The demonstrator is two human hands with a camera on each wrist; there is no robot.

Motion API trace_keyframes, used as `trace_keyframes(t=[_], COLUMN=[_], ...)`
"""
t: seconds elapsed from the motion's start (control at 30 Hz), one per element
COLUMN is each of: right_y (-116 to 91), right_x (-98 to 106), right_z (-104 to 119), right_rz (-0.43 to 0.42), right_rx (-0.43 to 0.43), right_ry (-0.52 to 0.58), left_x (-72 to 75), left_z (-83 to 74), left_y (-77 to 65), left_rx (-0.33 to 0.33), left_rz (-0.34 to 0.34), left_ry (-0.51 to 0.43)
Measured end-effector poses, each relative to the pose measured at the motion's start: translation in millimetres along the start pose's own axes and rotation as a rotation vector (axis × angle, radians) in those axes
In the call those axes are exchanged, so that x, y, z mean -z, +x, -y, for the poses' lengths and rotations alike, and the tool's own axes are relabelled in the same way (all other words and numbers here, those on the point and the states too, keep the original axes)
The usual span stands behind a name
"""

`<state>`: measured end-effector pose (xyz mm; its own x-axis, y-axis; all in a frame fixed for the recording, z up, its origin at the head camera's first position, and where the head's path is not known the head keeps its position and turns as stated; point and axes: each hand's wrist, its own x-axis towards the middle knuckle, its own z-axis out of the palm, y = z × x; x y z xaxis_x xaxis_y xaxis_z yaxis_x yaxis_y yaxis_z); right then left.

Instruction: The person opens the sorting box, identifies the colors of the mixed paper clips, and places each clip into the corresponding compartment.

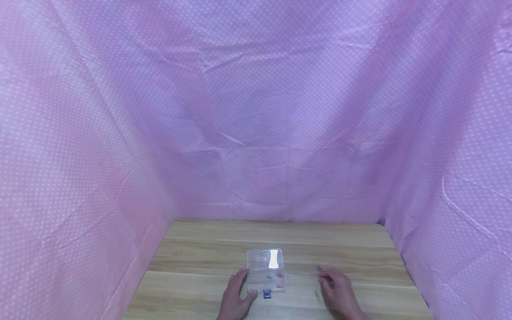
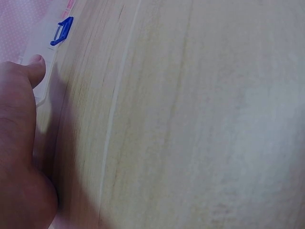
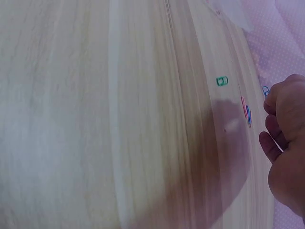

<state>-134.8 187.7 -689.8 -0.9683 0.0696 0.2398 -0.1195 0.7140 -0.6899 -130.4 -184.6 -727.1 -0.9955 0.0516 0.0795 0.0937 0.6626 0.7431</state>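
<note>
A clear plastic box [image 1: 257,287] lies on the table with its transparent lid [image 1: 258,259] tipped back. My left hand [image 1: 235,298] grips the box at its left side, thumb [image 2: 37,71] along the front wall near the blue latch [image 2: 62,31]. Inside, compartments hold a blue paper clip [image 1: 269,277], reddish paper clips [image 1: 279,275] and something pink [image 1: 279,286]. To the right of the box, my right hand [image 1: 339,291] pinches a blue paper clip [image 3: 266,89] at its fingertips. A green paper clip [image 3: 222,81] lies nearby on the table.
Red and blue paper clips [image 3: 246,112] lie close together on the wooden table [image 1: 200,249], beside the right hand. Pink dotted cloth [image 1: 256,178] hangs around the table's back and sides.
</note>
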Motion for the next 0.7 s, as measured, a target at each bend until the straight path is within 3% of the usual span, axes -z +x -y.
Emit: trace_keyframes(t=[0.27, 0.43, 0.53, 0.7], right_y=[2, 5, 6, 8], right_x=[-10, -18, -23, -30], right_z=[12, 22, 29, 43], right_rz=[-0.086, -0.096, -0.082, 0.007], right_rx=[0.190, 0.246, 0.240, 0.162], right_ry=[0.029, 0.060, 0.096, 0.139], left_x=[1.1, 2.9, 3.6, 4.1], left_z=[-1.3, -3.0, -4.5, -6.7], left_y=[1.2, 0.5, -0.7, -2.4], left_rx=[0.013, 0.036, 0.031, 0.029], left_rz=[0.014, 0.047, 0.044, 0.029], left_ry=[-0.031, -0.045, -0.052, -0.061])
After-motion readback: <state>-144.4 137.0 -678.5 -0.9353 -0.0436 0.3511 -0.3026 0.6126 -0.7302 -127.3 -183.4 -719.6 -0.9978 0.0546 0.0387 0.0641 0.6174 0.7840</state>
